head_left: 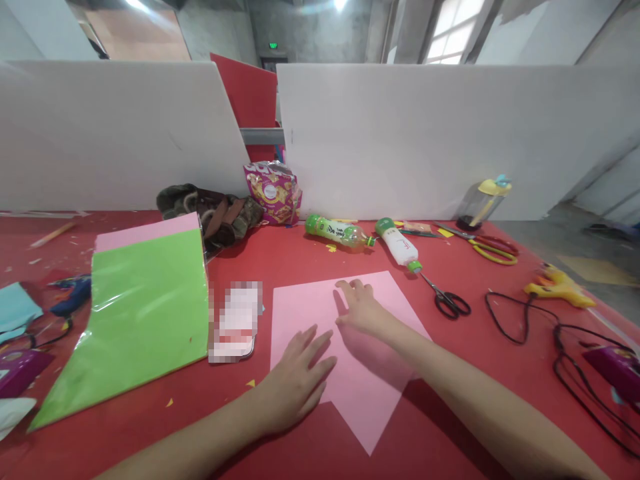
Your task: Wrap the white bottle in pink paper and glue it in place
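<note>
Both hands (300,381) (364,310) spread empty over pink paper (373,397), red table (320,457) around its near corner.

You have bright, fairly even light, with glare from a ceiling lamp (340,5) and a washed-out window (453,30) at the top. Your right hand (361,308) and forearm cast a soft shadow across the pink paper (355,383). You see shiny streaks on the green packet (150,310). Coarse blocks mask the phone (237,323); the outer edges look stretched.
</note>
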A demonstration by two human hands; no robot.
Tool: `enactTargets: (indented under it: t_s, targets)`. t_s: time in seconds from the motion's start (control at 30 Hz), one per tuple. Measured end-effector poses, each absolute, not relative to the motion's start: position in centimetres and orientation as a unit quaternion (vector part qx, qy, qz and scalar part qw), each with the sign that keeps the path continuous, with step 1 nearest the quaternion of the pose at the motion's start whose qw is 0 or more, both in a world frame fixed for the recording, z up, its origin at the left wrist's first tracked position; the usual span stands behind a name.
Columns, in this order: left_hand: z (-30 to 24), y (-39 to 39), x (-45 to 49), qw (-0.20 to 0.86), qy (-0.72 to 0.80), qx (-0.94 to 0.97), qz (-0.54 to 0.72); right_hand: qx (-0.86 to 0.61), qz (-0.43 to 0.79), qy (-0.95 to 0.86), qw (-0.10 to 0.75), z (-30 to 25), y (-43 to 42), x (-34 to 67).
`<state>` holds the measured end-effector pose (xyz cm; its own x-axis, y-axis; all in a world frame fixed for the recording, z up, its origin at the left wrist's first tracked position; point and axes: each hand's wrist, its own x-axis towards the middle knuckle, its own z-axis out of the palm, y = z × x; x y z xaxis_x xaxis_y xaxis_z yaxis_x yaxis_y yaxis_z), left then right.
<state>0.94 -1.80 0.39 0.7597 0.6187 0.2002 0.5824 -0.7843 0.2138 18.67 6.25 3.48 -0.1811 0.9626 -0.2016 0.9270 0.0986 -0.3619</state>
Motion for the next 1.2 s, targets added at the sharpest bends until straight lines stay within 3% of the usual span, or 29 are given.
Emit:
enactTargets:
  t_s: [0.17, 0.33, 0.5, 0.63, 0.73, 0.9, 1.07, 1.2]
  targets:
    - [0.3, -2.0, 1.0, 0.102, 0.333, 0.923, 0.161, -0.598, 0.234, -0.754, 0.138, 2.1, 7.0, 19.5]
    - [0.3, -1.9, 1.2, 0.115, 0.433, 0.835, 0.32, -0.52, 0.202, -0.804, 0.206, 4.1, 7.5, 20.9]
    - [0.1, -1.3, 0.8, 0.183, 0.498, 0.754, 0.387, -0.359, 0.139, -0.913, 0.132, 7.1, 5.9, 20.6]
    - [0.6, -1.1, 0.8, 0.231, 0.472, 0.792, 0.311, -0.282, 0.064, -0.957, 0.016, 6.5, 3.5, 18.4]
    - [1.1, -1.2, 0.9, 0.179, 0.448, 0.835, 0.265, -0.278, 0.065, -0.958, 0.009, 5.8, 2.5, 17.1]
    - [2.0, -1.2, 0.8, 0.128, 0.43, 0.84, 0.306, -0.293, 0.164, -0.941, 0.034, 6.7, 3.4, 18.2]
    - [2.9, -0.7, 0.0, 0.179, 0.523, 0.755, 0.354, -0.374, 0.263, -0.889, 0.043, 9.2, 5.6, 22.3]
    - [3.1, -0.3, -0.6, 0.223, 0.576, 0.692, 0.375, -0.439, 0.259, -0.86, 0.027, 10.9, 6.6, 25.9]
